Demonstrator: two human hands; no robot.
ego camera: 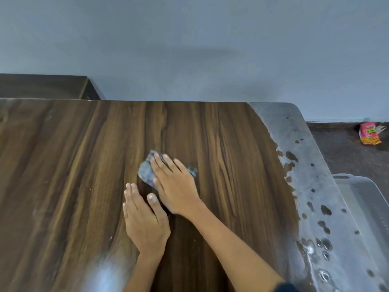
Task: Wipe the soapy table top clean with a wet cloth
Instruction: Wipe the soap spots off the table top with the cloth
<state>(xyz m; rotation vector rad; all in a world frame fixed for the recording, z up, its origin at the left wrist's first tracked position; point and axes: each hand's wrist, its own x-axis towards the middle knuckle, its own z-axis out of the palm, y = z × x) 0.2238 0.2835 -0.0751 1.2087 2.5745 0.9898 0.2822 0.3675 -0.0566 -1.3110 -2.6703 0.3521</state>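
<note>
Two bare hands rest on a dark wood-grain table (63, 165) that fills most of the view and stands against a plain grey-blue wall (189, 39). Most of the table shows clean grain, but a broad band of grey soapy film (311, 186), dotted with dark bare spots, runs down its right edge. Beyond that edge sits a clear plastic tub (362, 192), and farther back on the dark floor (341, 152) lies a small pink and yellow packet (369, 133). The right hand (174, 184) lies palm down, fingers spread flat, pressing a crumpled grey-blue cloth (147, 171) against the middle of the table; its grip is a flat press, not a closed fist. The left hand (143, 218) lies flat just beside it, fingers together, thumb out, holding nothing.
</note>
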